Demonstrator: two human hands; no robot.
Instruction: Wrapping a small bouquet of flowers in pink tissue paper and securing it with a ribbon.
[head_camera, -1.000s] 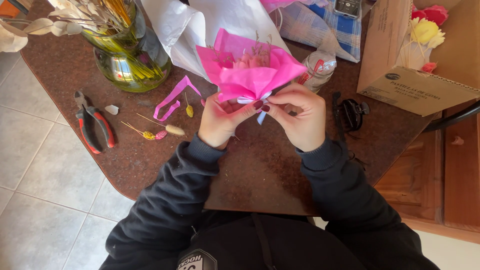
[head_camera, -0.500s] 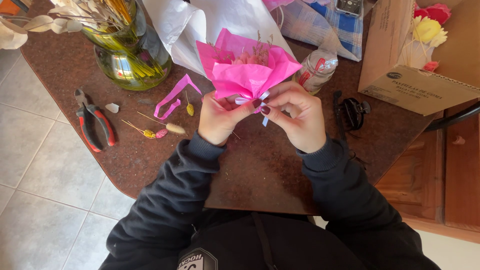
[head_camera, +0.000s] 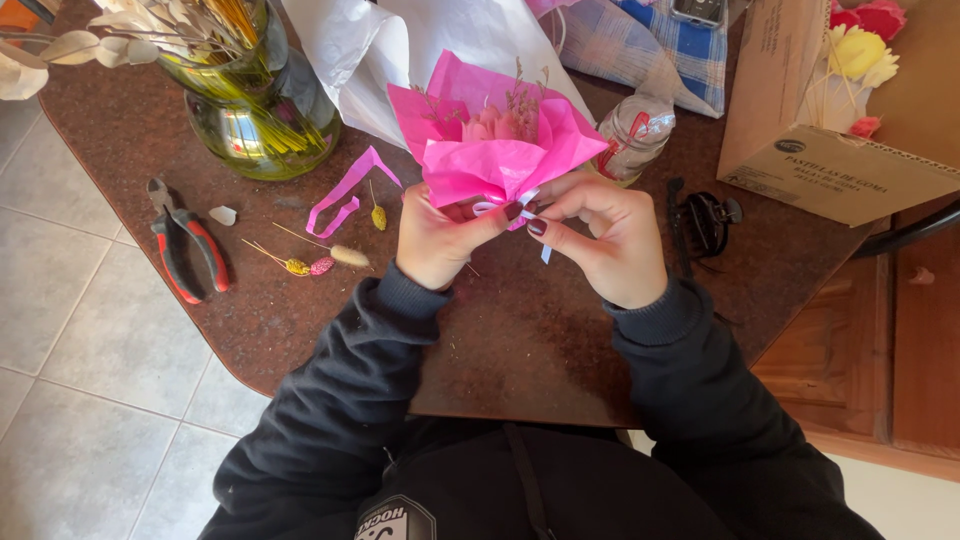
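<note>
Pinching white ribbon (head_camera: 505, 207) on pink bouquet (head_camera: 495, 145), both hands closed.

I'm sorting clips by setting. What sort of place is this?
Probably a home craft table: a brown stone-look tabletop over floor tiles, with pliers, a glass vase and a pink tissue-paper bouquet held by both hands.

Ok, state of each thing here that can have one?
Pink paper bouquet: wrapped, held off the table.
White ribbon: around its neck, pinched.
Left hand: gripping the bouquet.
Right hand: pinching the ribbon.
Pliers: slightly open, lying flat.
Cardboard box: open.
Glass vase: upright.
</note>
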